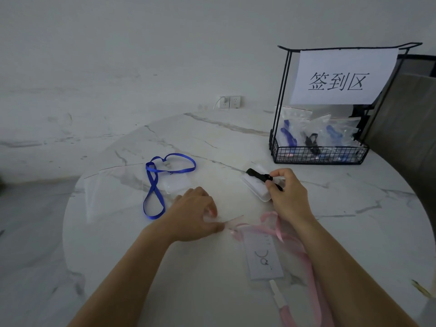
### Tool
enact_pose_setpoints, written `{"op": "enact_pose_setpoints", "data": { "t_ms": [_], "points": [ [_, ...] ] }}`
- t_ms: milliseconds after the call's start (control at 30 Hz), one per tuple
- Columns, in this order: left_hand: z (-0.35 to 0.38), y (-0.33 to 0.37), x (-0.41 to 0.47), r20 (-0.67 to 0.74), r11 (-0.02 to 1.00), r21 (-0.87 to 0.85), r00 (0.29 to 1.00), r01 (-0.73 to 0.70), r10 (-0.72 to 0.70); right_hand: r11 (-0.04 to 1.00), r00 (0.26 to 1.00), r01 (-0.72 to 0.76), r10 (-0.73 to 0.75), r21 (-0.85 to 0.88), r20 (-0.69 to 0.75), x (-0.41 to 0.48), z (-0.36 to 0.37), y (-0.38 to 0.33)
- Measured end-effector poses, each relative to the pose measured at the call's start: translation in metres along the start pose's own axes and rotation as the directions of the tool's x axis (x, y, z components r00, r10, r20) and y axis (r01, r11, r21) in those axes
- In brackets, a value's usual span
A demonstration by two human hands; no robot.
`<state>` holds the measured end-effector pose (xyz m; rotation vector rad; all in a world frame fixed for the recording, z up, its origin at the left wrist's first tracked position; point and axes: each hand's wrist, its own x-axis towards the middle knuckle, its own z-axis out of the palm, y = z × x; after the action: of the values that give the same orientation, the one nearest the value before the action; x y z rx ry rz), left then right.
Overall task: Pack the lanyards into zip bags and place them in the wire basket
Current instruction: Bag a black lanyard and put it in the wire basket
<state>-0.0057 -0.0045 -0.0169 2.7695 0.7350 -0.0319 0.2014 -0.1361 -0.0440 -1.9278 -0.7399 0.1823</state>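
My right hand [286, 194] pinches a folded black lanyard [258, 175] wound over its white card holder [253, 185], lifted just above the marble table [212, 291]. My left hand [195, 214] rests on the tabletop with its fingers curled and pinches the edge of a clear zip bag [232, 220]. A blue lanyard [162, 175] lies loose to the left with its clear holder [177, 185]. A pink lanyard [304, 258] with a white card [263, 258] lies near me, under my right forearm. The black wire basket [318, 154] stands at the back right and holds several bagged lanyards.
A paper sign [342, 76] with printed characters hangs on the basket's tall frame. More clear zip bags [106, 192] lie flat at the table's left side. A wall socket [230, 101] sits behind the table. A chair back [410, 128] stands right of the basket.
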Motion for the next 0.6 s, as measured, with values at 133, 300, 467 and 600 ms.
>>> {"op": "enact_pose_setpoints", "data": {
  "t_ms": [133, 300, 467, 600],
  "points": [
    [0.004, 0.000, 0.011, -0.153, 0.992, -0.117, 0.986, 0.051, -0.069, 1.000, 1.000, 0.016, -0.016, 0.002, 0.003, 0.000, 0.002, -0.001],
    [-0.001, 0.005, 0.021, -0.410, 0.889, -0.443, 0.856, 0.116, -0.316, 0.998, 0.998, 0.054, -0.054, -0.021, 0.013, 0.000, 0.004, -0.002],
    [0.016, 0.014, 0.020, -0.497, 0.822, -0.566, 0.773, 0.054, -0.394, 0.997, 0.991, 0.074, -0.077, 0.033, 0.110, -0.003, 0.004, -0.008],
    [0.023, 0.017, 0.019, -0.526, 0.830, -0.557, 0.769, 0.013, -0.365, 0.988, 0.982, 0.012, -0.041, 0.157, 0.184, -0.012, 0.008, -0.017]
  ]
}}
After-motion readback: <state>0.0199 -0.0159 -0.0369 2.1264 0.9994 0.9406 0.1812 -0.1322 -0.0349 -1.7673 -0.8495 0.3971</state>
